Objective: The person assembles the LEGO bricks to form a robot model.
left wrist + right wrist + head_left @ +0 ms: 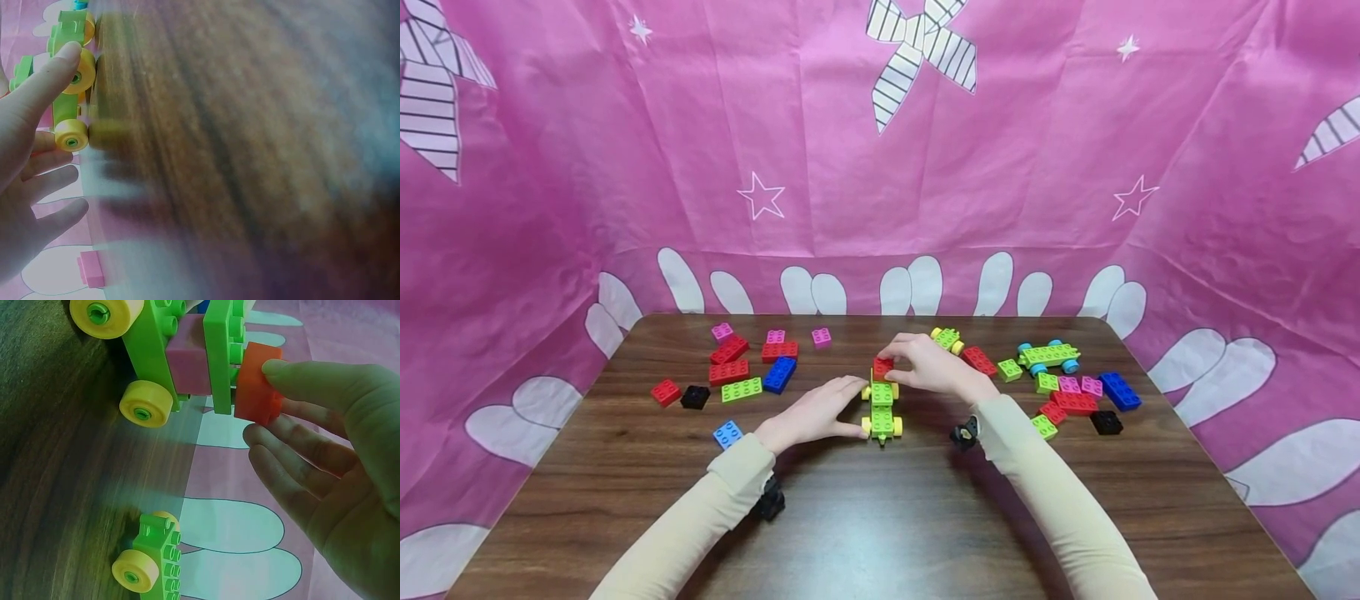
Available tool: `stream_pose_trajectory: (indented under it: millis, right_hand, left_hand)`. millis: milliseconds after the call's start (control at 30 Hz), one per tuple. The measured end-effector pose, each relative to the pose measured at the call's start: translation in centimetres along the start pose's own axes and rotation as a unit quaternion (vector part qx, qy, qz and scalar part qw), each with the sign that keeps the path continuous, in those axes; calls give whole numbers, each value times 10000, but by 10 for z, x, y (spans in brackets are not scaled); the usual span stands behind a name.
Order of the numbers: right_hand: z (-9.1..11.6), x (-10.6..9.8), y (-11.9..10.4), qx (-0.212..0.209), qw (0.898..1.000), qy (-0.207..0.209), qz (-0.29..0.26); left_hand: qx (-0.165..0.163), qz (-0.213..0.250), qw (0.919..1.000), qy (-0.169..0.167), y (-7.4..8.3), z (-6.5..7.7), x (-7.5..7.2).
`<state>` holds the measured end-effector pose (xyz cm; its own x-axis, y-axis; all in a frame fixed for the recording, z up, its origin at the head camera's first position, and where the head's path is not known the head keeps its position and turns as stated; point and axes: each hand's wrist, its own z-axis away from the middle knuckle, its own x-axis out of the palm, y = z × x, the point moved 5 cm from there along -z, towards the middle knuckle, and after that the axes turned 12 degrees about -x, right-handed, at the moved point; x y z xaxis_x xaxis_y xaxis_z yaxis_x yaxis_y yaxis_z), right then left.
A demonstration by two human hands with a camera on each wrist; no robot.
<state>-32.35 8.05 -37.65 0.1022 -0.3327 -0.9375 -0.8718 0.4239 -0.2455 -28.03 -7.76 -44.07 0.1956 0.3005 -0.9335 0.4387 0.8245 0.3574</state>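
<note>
A lime-green toy car base (882, 421) with yellow wheels stands in mid-table. In the right wrist view a pink brick (189, 359) sits on it, topped by an upright-seeming green brick (217, 369). My right hand (928, 365) pinches a red brick (253, 381) between thumb and fingers, against the studs of that upper green brick; whether it is fully seated I cannot tell. My left hand (816, 410) lies along the car's left side, fingers extended, its thumb (65, 59) at a yellow wheel (80, 74).
Loose red, blue, pink, black and green bricks lie left, including a light blue brick (727, 434). More bricks lie right, near a green base with blue wheels (1049, 356). Another yellow-wheeled base (947, 339) stands behind my right hand. A pink curtain (880, 192) surrounds the table.
</note>
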Motion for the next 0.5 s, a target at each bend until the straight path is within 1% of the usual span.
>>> stream_pose_trajectory:
  millis: [233,500]
  right_hand:
    - [0,0,0,-39,10000,-19,-71]
    - [3,2,1,152,9997,-62,-207]
  left_hand:
    - [10,-5,10000,17,1,0,-1]
    - [55,-57,10000,61,-1,0,2]
